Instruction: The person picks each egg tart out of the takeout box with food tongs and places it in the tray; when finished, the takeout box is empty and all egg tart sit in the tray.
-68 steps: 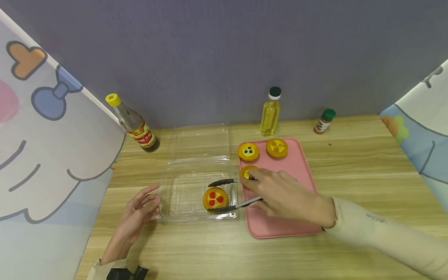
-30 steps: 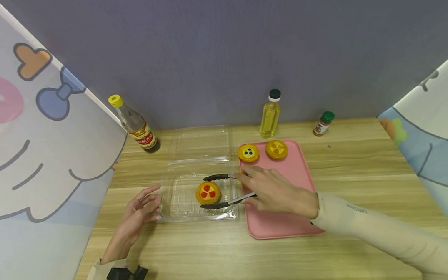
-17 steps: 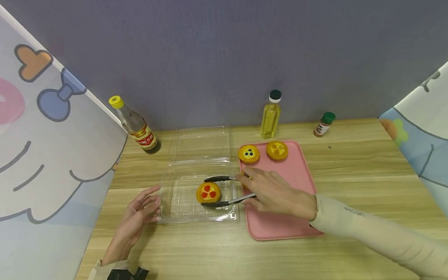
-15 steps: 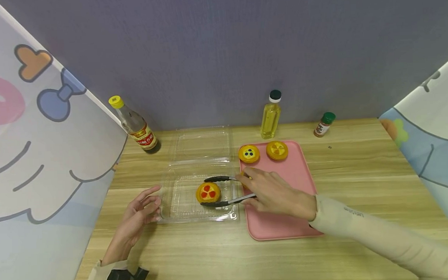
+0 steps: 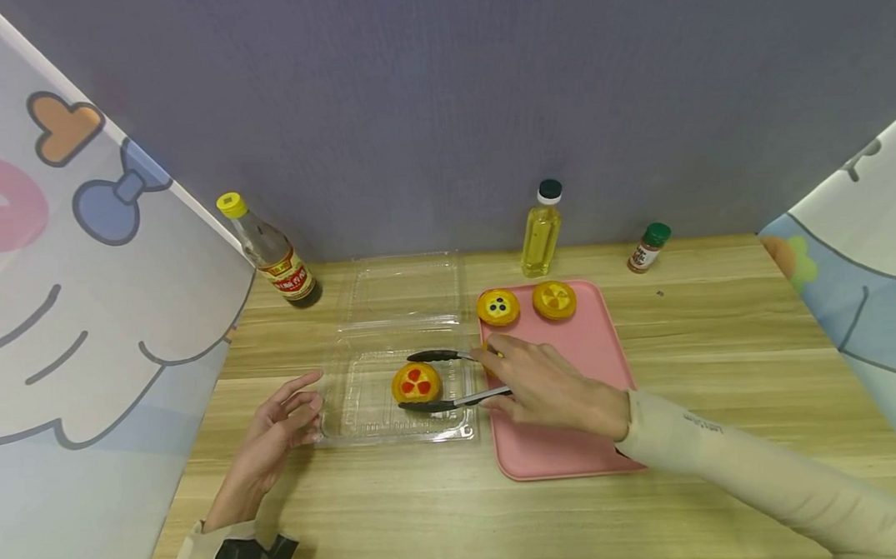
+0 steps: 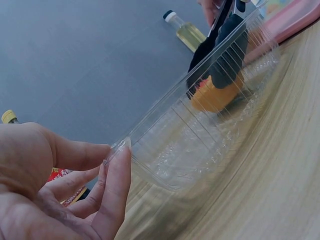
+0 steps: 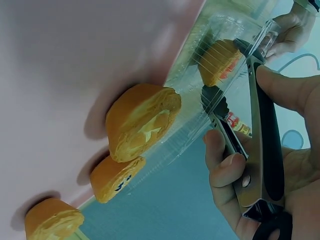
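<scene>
In the head view, my left hand (image 5: 277,424) is at the left side of a clear plastic clamshell box (image 5: 370,383); the left wrist view shows thumb and fingers pinching its rim. My right hand (image 5: 550,385) grips metal tongs (image 7: 267,150) with black tips. One tip lies on each side of a tart with red topping (image 5: 416,384), inside the box near its middle. Whether both tips touch the tart I cannot tell. Beneath my right hand, another tart (image 7: 142,122) is mostly hidden in the head view, but the right wrist view shows it on the pink tray (image 5: 568,453).
At the tray's back stand a blueberry-topped tart (image 5: 498,307) and a yellow-topped one (image 5: 554,300). The box's lid (image 5: 403,290) lies folded back. Behind are a yellow-capped sauce bottle (image 5: 278,262), an oil bottle (image 5: 541,240) and a green-capped jar (image 5: 648,250).
The red-topped tart and the tongs have shifted left and slightly back within the box, then stayed nearly still. In the last half second the tong tips spread very slightly. My left hand has not moved.
</scene>
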Available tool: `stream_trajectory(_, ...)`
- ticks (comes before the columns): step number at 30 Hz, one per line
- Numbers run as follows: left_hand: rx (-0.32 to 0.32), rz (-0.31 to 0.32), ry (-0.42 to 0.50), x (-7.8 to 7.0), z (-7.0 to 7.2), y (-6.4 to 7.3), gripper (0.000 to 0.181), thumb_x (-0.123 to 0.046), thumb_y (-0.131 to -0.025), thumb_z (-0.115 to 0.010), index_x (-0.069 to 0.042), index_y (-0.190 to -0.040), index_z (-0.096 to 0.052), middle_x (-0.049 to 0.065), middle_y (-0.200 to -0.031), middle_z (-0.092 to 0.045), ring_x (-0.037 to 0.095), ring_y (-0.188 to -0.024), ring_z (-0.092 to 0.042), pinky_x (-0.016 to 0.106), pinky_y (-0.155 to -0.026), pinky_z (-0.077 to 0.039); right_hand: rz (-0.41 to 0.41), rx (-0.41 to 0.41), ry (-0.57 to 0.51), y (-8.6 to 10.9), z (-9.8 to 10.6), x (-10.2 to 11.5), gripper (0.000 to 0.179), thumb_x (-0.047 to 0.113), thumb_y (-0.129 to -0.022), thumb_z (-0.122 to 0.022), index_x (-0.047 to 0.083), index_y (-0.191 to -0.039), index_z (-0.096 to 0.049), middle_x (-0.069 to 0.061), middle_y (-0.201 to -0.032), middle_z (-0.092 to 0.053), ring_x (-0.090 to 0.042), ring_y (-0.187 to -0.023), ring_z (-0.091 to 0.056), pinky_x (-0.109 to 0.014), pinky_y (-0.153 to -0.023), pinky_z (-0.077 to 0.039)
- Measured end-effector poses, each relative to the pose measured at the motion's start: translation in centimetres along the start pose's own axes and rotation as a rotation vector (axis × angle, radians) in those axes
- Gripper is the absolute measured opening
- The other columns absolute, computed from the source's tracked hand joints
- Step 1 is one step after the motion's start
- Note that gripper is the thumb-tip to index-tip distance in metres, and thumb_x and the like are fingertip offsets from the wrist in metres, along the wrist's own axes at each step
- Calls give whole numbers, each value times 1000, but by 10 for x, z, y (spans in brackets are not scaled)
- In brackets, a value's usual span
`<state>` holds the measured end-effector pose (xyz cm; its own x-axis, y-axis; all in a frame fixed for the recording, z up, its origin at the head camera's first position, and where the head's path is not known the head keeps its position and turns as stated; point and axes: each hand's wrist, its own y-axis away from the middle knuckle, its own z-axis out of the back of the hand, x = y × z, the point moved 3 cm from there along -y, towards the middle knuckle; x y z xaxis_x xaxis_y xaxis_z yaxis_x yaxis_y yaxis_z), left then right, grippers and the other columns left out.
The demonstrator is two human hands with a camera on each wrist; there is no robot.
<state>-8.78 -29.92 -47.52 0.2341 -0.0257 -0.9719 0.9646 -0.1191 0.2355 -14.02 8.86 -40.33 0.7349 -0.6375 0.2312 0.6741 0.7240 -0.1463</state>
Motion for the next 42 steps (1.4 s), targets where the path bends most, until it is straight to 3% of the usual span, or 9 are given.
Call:
stream_trajectory(12, -1, -5, 4, -1, -1, 2, 57, -14, -107, -59, -3, -158, -36, -7, -109, -65, 3, -83, -64, 21, -67, -61, -1, -12, 20, 6, -4, 5, 71, 42, -86, -85, 11, -145, -60, -1, -109, -59, -12, -83, -55, -15, -46, -36)
stream_trajectory(22, 4, 1, -8, 0, -3, 3, 56, -15, -107, -60, -4, -158, -38, -6, -109, -65, 3, -83, -64, 22, -67, -61, -12, -45, 34, 17, -3, 6, 69, 44, -89, -82, 13, -146, -59, -2, -116, -59, -13, -88, -57, -18, -47, -40)
stream_trajectory(30, 2, 1, -15, -1, -1, 2, 58, -16, -108, -59, -3, -159, -36, -6, -109, -65, 4, -83, -64, 22, -68, -61, -23, -111, 48, 27, 2, 7, 71, 43, -87, -84, 14, -147, -58, -5, -127, -61, -13, -89, -61, -19, -51, -45)
stream_trajectory(42, 10, -14, -16, -3, -1, 3, 54, -15, -107, -59, -6, -157, -40, -6, -110, -65, 3, -83, -64, 21, -68, -61, -32, -207, 71, 41, 16, 5, 75, 39, -87, -85, 15, -151, -54, -3, -123, -61, -16, -94, -65, -25, -53, -53)
